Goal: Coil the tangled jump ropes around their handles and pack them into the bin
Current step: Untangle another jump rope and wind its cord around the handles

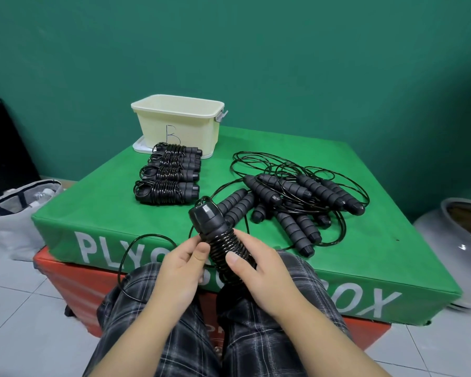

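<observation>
- Both hands, left hand and right hand, each kept a grip clenched around the half-coiled handles.
- Winding was midway; the loose cord needed wrapping next, then the bin.

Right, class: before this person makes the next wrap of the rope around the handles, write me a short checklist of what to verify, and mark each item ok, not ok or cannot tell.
1. Handles held firmly: left hand and right hand both grip them. Ok.
2. Wound turns lie tight and side by side. Ok.
3. Loose rope free of snags: it loops down past the knee, end hidden. Cannot tell.
4. Loose rope separate from the tangled pile. Cannot tell.
5. Bin upright and open. Ok.
6. Coiled ropes packed: they lie in front of the bin. Not ok.
</observation>
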